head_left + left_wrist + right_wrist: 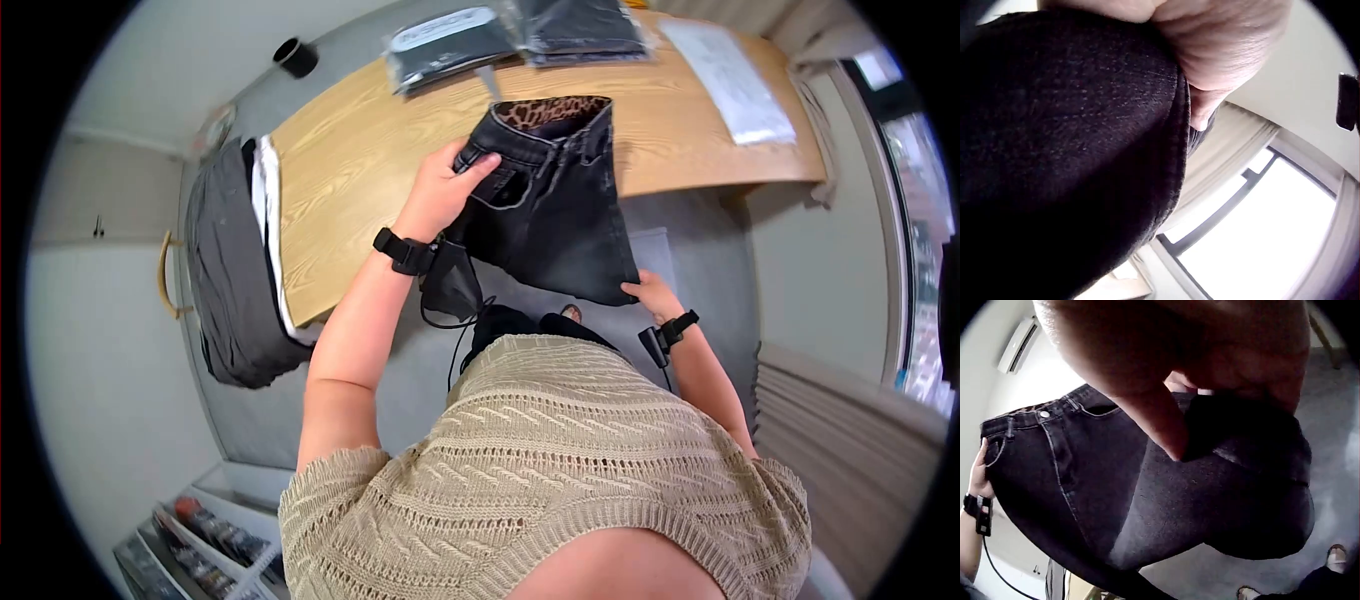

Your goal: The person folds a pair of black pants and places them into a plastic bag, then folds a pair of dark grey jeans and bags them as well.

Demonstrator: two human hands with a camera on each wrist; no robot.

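Observation:
Both hands hold up a pair of black jeans (565, 215), with a leopard-print lining (555, 112) showing inside the open waist. The left hand (440, 190) grips the waistband at one side, its thumb lying over the front near a pocket. Lower down, the right hand (655, 294) pinches the edge of a leg between thumb and fingers. In the right wrist view the front button (1044, 414) and fly are visible, and the leg fabric bunches under the right hand (1229, 356). Dark denim (1072, 119) fills much of the left wrist view.
Behind the jeans is a wooden table (350, 180) bearing plastic-packed dark garments (455, 55) and a flat clear plastic bag (735, 85). Dark grey clothing (235, 270) drapes at the table's left end. A black bin (296, 58) stands beyond; a rack (215, 540) sits lower left.

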